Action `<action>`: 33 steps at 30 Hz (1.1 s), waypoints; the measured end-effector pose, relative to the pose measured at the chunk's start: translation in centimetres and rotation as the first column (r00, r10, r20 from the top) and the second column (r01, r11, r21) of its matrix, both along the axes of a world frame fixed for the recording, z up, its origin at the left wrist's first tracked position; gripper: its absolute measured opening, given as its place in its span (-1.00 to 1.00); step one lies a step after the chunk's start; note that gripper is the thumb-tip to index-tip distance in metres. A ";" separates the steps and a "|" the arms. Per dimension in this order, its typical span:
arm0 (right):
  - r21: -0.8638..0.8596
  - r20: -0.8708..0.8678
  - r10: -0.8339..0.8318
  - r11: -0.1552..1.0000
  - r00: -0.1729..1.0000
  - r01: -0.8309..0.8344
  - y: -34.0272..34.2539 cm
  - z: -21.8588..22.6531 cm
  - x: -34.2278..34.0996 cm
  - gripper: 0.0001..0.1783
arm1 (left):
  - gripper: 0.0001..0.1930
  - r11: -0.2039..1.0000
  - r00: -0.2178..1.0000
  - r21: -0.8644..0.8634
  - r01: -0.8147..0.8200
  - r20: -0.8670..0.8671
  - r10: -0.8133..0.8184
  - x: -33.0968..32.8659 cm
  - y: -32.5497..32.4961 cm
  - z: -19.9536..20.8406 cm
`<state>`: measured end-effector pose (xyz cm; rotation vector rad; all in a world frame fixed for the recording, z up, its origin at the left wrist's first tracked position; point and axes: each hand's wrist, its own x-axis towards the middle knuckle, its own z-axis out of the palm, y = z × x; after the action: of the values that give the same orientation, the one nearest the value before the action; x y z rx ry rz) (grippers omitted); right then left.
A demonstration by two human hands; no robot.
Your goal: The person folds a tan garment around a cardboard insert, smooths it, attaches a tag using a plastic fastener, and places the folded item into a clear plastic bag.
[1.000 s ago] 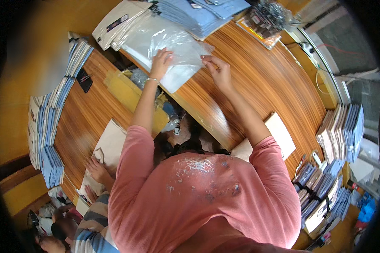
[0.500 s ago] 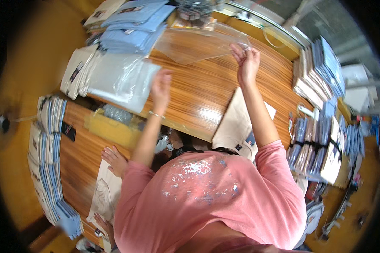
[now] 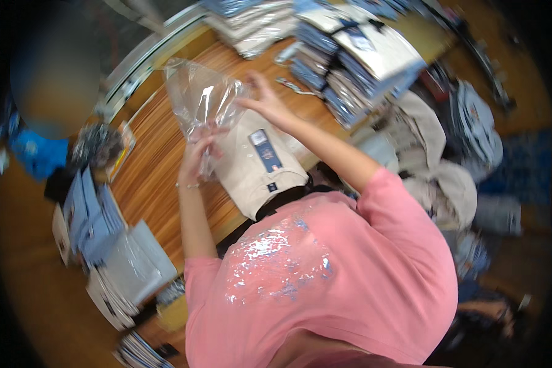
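A clear plastic bag (image 3: 196, 92) hangs between my hands above the table, creased and shiny. My left hand (image 3: 202, 150) grips its lower part, fingers curled in the film and partly blurred. With thumb and fingers, my right hand (image 3: 265, 104) holds the bag's right edge. Just under the bag lies a folded cream shirt (image 3: 251, 153), collar toward me, with a navy and white tag (image 3: 265, 150) on its front. The bag's lower end overlaps the shirt's left side; whether any of the shirt is inside it I cannot tell.
Strapped stacks of packed shirts (image 3: 356, 55) stand at the right, with more folded shirts (image 3: 251, 27) behind. At the left are blue shirts (image 3: 92, 208) and a pile of flat clear bags (image 3: 141, 257). Grey-beige bundles (image 3: 411, 129) sit right of the table.
The view has swung to the right. The bag has come from the far table to above the cream shirt, and my left hand, empty before, has taken hold of it.
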<state>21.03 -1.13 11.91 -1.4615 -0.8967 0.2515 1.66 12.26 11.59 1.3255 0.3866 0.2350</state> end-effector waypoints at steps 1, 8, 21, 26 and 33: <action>-0.141 -0.277 0.186 0.963 0.943 -0.231 -0.4 0.6 0.5 -0.31 | -0.61 0.987 0.986 0.035 0.158 -0.056 -0.155 0.4 0.0 0.0; 0.140 -0.772 0.487 0.758 0.410 -0.636 -2.6 -3.7 5.2 -0.73 | -0.72 0.984 0.970 0.149 -0.094 -0.209 0.124 2.3 -1.3 -2.0; -0.215 -0.573 0.373 0.791 0.730 -0.572 0.6 -4.1 3.7 -0.83 | -0.65 0.772 0.956 -0.613 -0.169 0.089 0.280 -2.6 2.3 -6.9; -0.167 -0.498 0.359 0.853 0.789 -0.494 2.2 -6.6 5.7 -0.76 | -0.65 0.834 0.944 -0.477 -0.278 0.027 0.330 -1.2 0.4 -7.3; -0.445 -0.410 0.442 0.666 0.798 -0.598 2.7 -6.0 7.4 -0.85 | -0.70 0.649 0.824 -0.585 -0.487 -0.061 0.564 -0.4 3.1 -9.6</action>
<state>28.41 1.60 5.88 -1.6026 -1.0578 1.2208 1.30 15.35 1.94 0.5519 0.6772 0.6398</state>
